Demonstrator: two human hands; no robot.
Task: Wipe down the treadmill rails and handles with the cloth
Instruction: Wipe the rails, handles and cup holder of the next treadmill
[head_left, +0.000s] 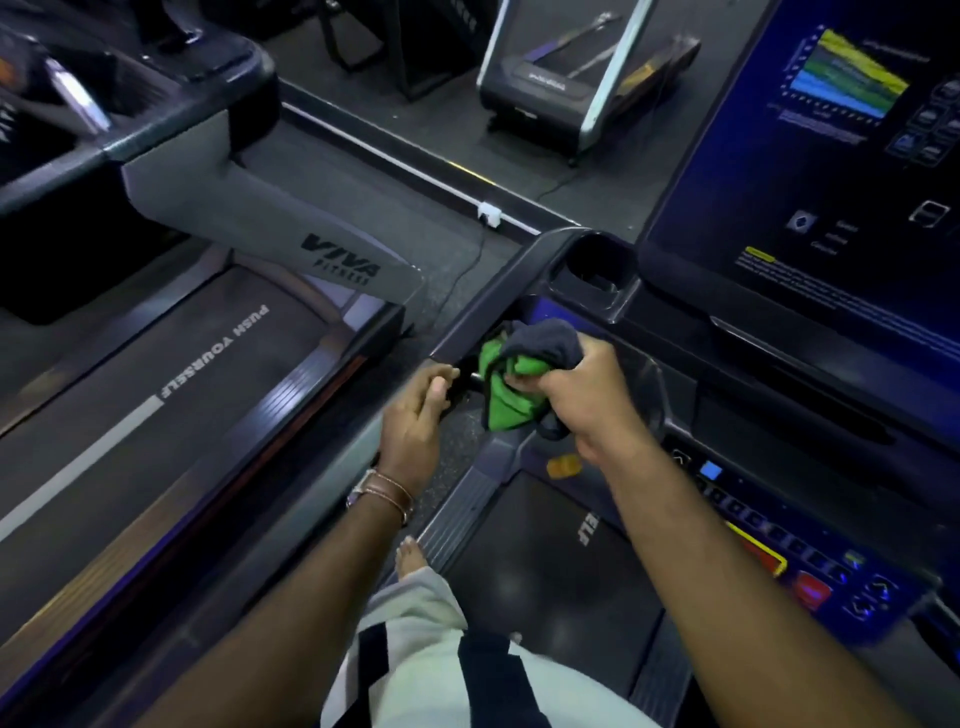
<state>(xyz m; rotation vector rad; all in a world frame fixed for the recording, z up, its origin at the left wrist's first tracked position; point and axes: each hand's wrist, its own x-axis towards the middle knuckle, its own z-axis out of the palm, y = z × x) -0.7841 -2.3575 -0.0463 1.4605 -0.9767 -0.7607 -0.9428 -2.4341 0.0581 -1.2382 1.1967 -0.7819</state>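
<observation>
I stand on a treadmill whose dark left handrail (483, 306) runs from the console down toward me. My right hand (582, 395) is shut on a bunched cloth (511, 384), green with a dark grey part on top, held just inside the rail below the cup holder. My left hand (415, 415) rests on the rail's lower end, fingers curled around its edge, close to the cloth. What lies under the cloth is hidden.
The console screen (810, 171) glows at the upper right, with a cup holder (597, 270) beside it and a button panel (779, 545) below. A neighbouring treadmill (223, 364) lies to the left. My bare foot (410, 558) stands on the side step.
</observation>
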